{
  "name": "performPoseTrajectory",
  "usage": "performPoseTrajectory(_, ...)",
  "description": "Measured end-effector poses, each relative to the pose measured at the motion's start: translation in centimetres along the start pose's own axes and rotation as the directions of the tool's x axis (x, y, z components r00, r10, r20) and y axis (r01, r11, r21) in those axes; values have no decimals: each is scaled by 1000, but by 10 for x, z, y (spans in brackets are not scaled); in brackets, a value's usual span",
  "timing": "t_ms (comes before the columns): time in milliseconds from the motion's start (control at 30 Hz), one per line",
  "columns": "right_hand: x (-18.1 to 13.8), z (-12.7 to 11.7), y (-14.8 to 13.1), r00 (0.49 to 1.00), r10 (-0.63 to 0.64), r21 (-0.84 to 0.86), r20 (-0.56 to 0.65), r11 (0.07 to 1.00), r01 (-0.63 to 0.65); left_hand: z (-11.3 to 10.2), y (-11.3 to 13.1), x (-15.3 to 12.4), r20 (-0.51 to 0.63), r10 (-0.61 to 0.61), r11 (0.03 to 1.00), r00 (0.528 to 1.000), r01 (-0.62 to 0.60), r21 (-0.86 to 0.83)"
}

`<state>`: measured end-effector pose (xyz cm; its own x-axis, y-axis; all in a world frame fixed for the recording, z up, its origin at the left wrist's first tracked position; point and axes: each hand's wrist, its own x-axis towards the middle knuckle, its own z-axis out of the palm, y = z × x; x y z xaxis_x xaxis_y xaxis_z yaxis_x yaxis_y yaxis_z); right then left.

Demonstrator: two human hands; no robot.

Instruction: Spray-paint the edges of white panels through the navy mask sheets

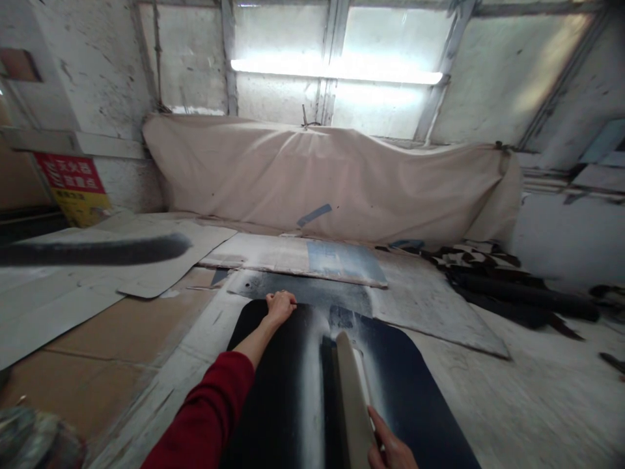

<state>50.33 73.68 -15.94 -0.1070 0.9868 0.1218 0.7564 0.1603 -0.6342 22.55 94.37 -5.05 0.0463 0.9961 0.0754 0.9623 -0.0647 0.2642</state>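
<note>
A black sheet with rounded corners (420, 391) lies flat on the work table, a pale whitish band running down its middle. My left hand (280, 306), at the end of a red sleeve, is closed on the sheet's far edge. My right hand (390, 449) sits at the bottom of the view and grips a long, flat, beige tool (351, 391) that rests on the sheet and points away from me along the pale band.
Cardboard sheets (73, 306) cover the table's left side, with a blurred dark strip (97, 251) above them. A beige cloth (332, 176) drapes the back. Black scraps and rolls (512, 286) are piled at the right. A greyish board (303, 257) lies beyond the black sheet.
</note>
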Motion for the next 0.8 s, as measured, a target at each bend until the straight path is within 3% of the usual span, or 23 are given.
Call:
performPoseTrajectory(267, 1, -10, -17, 999, -17, -42, 47, 999, 19, 12, 9, 11, 2, -18, 1000, 1000, 18, -23)
performPoseTrajectory(500, 9, -6, -14, 973, -39, -130, 229, 989, 70, 19, 7, 12, -12, 12, 998, 1000, -13, -56)
performPoseTrajectory(800, 9, -6, -84, 939, 78, -292, 335, 956, 25, 25, 1, 18, -37, -16, 997, 999, 13, -72)
